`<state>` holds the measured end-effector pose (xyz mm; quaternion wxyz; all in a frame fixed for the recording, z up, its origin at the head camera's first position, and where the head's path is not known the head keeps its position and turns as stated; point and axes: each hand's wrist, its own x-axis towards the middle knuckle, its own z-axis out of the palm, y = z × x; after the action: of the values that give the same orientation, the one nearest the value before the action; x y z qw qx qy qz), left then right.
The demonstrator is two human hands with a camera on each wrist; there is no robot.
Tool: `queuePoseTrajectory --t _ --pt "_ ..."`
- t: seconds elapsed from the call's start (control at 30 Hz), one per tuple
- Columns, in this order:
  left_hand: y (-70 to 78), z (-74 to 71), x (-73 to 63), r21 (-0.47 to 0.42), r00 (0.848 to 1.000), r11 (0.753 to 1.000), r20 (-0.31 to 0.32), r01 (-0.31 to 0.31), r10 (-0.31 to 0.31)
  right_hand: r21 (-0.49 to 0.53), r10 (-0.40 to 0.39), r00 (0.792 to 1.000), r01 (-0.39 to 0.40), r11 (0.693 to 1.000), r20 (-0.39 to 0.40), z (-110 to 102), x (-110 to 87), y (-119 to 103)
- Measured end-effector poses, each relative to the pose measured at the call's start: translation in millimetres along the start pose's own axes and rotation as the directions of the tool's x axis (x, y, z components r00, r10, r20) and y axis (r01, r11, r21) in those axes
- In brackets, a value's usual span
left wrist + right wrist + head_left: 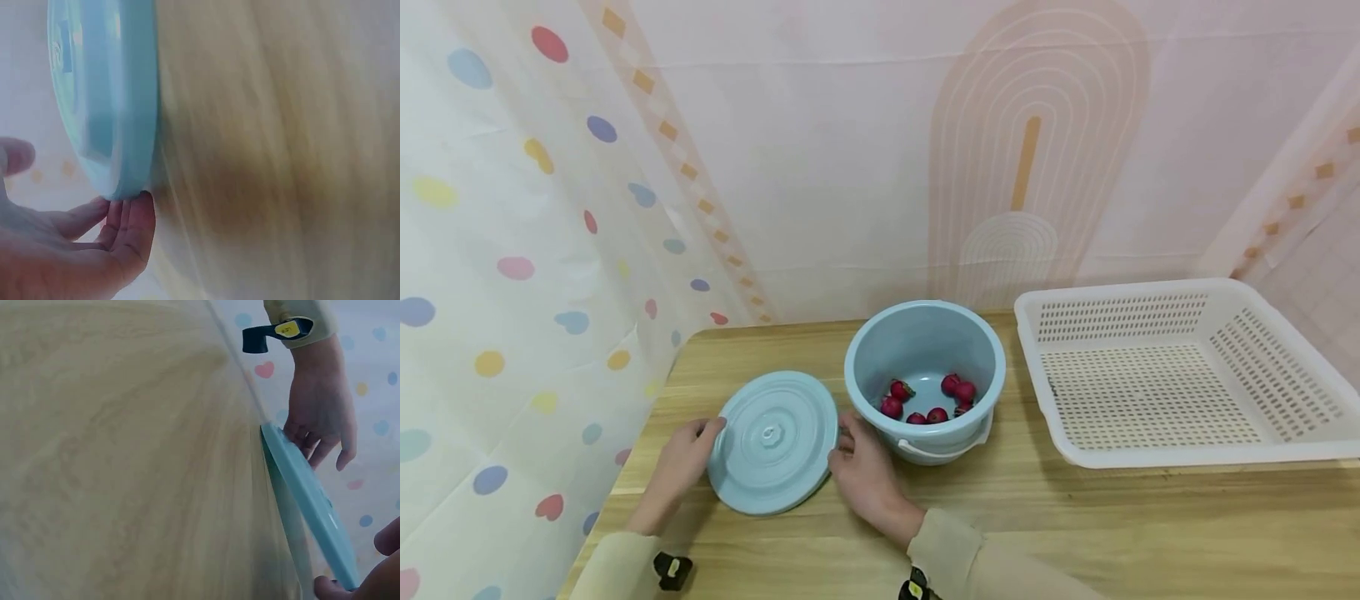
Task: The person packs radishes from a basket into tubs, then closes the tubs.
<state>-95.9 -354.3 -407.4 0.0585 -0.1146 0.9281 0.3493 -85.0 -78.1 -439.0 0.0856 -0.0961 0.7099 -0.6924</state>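
A round light-blue bucket lid [772, 442] lies at the left of the wooden table, knob side up, between both hands. My left hand [683, 458] touches its left rim with the fingertips; in the left wrist view the thumb [17, 156] stands apart from the lid. At the lid's right rim is my right hand [868, 479], thumb raised off it. The right wrist view shows a fingertip [331, 590] at the lid's lower edge, and that side tilts up from the table. Beside the right hand stands a light-blue bucket [925, 333] with several red radishes [891, 407] inside.
A white perforated plastic basket [1045, 408] stands on the right of the wooden table [1075, 533]. The bucket's white handle [947, 452] hangs down at its front. Behind the table hangs a patterned cloth [820, 167], with a dotted one [512, 333] along the left.
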Motion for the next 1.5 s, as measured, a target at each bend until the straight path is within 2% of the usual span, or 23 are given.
queuePoseTrajectory --t 0.1,0.23,0.43,0.6,0.73,0.97,1.13,1.4,1.5 --pt "-0.5 -4.3 -4.8 -0.046 1.000 0.999 -0.015 0.019 -0.020 -0.023 -0.044 0.999 0.044 0.999 -0.001 1.8 -2.6 1.6" --pt "-1.5 -11.3 -10.7 -0.073 0.999 0.997 -0.038 0.031 -0.034 -0.008 -0.055 0.998 0.055 0.998 -0.012 4.1 -4.3 2.5" --pt "-5.1 -20.2 -18.0 -0.075 0.995 0.997 -0.100 0.007 -0.014 0.051 -0.009 0.999 0.011 0.999 -0.042 5.7 -1.7 -0.2" --pt "-8.3 -25.4 -21.2 -0.110 0.989 0.994 -0.142 0.021 -0.037 0.101 0.025 0.999 -0.022 0.995 -0.024 6.6 -3.3 -1.7" --pt "-9.2 -27.1 -22.9 -0.131 0.984 0.991 -0.172 0.028 -0.050 0.134 0.004 1.000 -0.005 0.991 0.005 7.2 -5.3 -2.3" --pt "-8.7 -26.7 -26.4 -0.176 0.968 0.984 -0.243 0.026 -0.069 0.150 -0.056 0.998 0.054 0.987 0.010 8.5 -9.8 -5.7" --pt "-9.3 -27.7 -29.3 -0.252 0.950 0.968 -0.297 0.016 -0.093 0.155 -0.107 0.994 0.100 0.983 0.037 10.3 -14.8 -10.3" --pt "-8.5 -29.5 -34.9 -0.372 0.940 0.928 -0.321 -0.015 -0.113 0.183 -0.156 0.986 0.142 0.973 0.061 9.2 -22.0 -22.8" --pt "-5.8 -29.7 -35.6 -0.439 0.936 0.898 -0.323 -0.013 -0.144 0.203 -0.162 0.984 0.145 0.968 0.068 8.1 -24.1 -28.0"
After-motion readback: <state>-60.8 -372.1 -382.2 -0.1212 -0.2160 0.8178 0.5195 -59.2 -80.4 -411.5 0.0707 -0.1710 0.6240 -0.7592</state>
